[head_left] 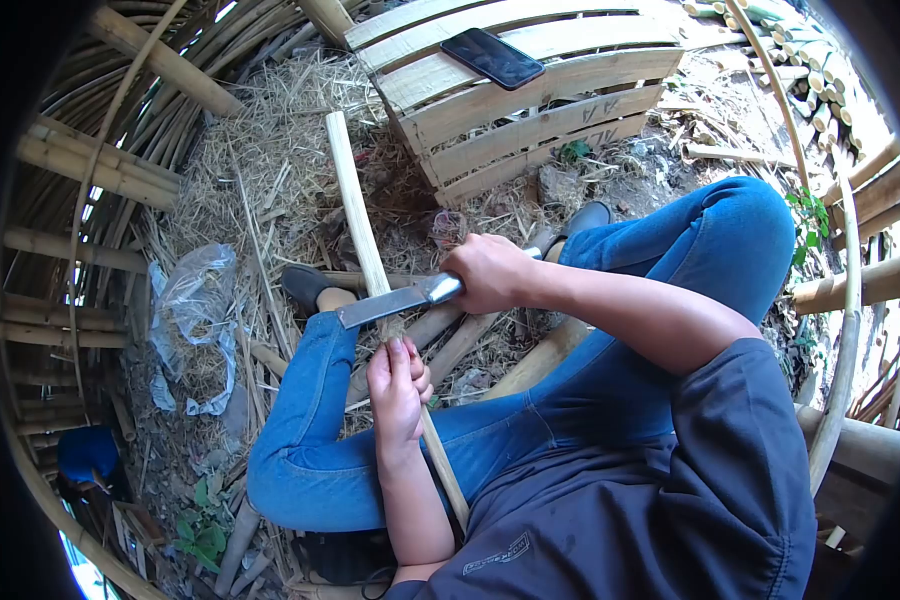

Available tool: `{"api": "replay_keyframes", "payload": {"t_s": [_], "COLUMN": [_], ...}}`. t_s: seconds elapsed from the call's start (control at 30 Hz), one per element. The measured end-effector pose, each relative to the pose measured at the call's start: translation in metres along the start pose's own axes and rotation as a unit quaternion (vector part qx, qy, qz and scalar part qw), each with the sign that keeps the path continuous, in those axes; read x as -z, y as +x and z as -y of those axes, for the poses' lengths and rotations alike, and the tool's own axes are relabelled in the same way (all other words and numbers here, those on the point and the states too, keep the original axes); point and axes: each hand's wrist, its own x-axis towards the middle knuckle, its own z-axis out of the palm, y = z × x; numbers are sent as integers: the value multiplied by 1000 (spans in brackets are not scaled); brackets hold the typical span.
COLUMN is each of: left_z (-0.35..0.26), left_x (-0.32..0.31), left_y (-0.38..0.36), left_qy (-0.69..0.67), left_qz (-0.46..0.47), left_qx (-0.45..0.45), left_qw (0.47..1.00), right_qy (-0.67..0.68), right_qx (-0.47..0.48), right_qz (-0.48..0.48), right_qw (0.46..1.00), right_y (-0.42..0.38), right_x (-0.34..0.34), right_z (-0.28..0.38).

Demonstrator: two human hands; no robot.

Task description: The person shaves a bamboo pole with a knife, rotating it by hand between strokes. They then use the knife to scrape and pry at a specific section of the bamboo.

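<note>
A pale, split bamboo strip [352, 200] runs from near the crate down past my left leg to my body. My left hand [400, 385] is closed around it, fingers pinched together just below the blade. My right hand [488, 272] grips a broad knife [385, 304] by its handle, which passes through the fist and shows beyond it. Its blade lies across the strip, a little above my left fingers. At that crossing the strip looks frayed. Both hands are over the gap between my bent legs in blue jeans [320, 400].
A slatted wooden crate [530, 120] stands ahead with a phone [492, 58] on top. Straw and shavings [280, 150] litter the ground. Crumpled clear plastic [198, 300] lies left. Bamboo poles [80, 165] form the left wall, and cut bamboo [820, 75] is stacked far right.
</note>
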Motion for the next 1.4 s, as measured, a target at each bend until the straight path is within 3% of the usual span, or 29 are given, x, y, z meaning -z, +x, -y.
{"api": "replay_keyframes", "payload": {"t_s": [0.4, 0.9, 1.0, 1.1, 1.23, 1.4], "left_z": [13, 9, 9, 8, 7, -4], "left_x": [-8, -7, -7, -14, -14, 2], "left_y": [0, -1, -2, -4, -5, -3], "left_qy": [54, 7, 1, 9, -5, -84], "left_qz": [-15, 23, 39, 45, 65, 118], "left_qx": [-11, 3, 5, 10, 9, 27], "left_qw": [998, 1000, 999, 999, 998, 989], "right_qy": [-50, -45, 37, -48, 37, 78], "right_qx": [-22, 5, -68, -71, -115, -72], "right_qz": [-12, -53, -99, -105, -156, -136], "right_qw": [998, 998, 992, 991, 980, 985], "right_y": [0, 5, 15, 21, 21, 20], "right_x": [-12, -10, -12, 22, 21, 24], "right_z": [-14, -17, -27, -33, -30, -25]}}
